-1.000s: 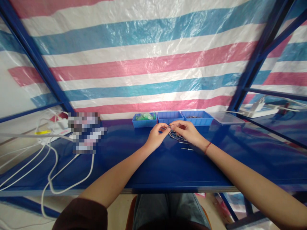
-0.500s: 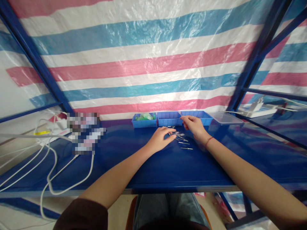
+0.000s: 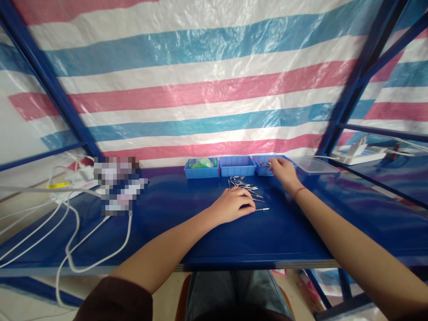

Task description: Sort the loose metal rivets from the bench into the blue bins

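Observation:
Several silver pop rivets lie in a loose pile on the blue table. My left hand rests low over the near side of this pile, thumb and fingertips closed on the end of a single pop rivet. At the right blue bin, my right hand reaches over the front rim with its fingers pinched together. Whatever is between those fingertips is too small to make out. Some silver pieces show inside that bin beside the fingertips.
A middle blue bin and a left blue bin holding green plastic bags stand alongside. A clear plastic lid lies to the right. White cables run over the table's left side; a power strip sits far right.
My right hand has moved right, from above the middle bin to the right bin. My left hand has come nearer and right, from the pile to the closest rivet, and its fingers have closed.

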`<state>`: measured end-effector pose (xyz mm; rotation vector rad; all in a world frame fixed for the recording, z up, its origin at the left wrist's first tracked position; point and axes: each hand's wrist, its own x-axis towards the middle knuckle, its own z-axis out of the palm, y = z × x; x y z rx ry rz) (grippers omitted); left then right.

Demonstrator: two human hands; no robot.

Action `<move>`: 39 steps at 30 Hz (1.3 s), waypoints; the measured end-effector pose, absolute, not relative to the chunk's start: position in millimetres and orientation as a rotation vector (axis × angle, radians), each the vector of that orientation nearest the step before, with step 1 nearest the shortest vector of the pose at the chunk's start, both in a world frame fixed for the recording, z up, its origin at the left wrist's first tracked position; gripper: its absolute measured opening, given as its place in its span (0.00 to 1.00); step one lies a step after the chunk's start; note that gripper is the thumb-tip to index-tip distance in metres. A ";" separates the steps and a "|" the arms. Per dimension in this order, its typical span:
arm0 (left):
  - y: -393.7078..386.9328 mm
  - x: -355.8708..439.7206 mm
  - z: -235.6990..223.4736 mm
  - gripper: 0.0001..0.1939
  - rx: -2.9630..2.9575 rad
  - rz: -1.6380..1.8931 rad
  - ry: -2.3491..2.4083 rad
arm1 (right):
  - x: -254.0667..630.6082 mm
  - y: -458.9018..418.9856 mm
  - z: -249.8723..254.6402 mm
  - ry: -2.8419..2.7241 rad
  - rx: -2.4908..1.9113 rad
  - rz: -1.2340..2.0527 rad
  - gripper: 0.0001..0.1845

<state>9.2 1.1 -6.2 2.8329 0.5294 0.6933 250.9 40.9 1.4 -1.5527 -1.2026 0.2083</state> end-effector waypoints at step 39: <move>23.2 5.1 -2.3 0.07 1.969 1.417 0.793 | 172.8 -0.2 10.7 -1.710 -1.104 0.901 0.22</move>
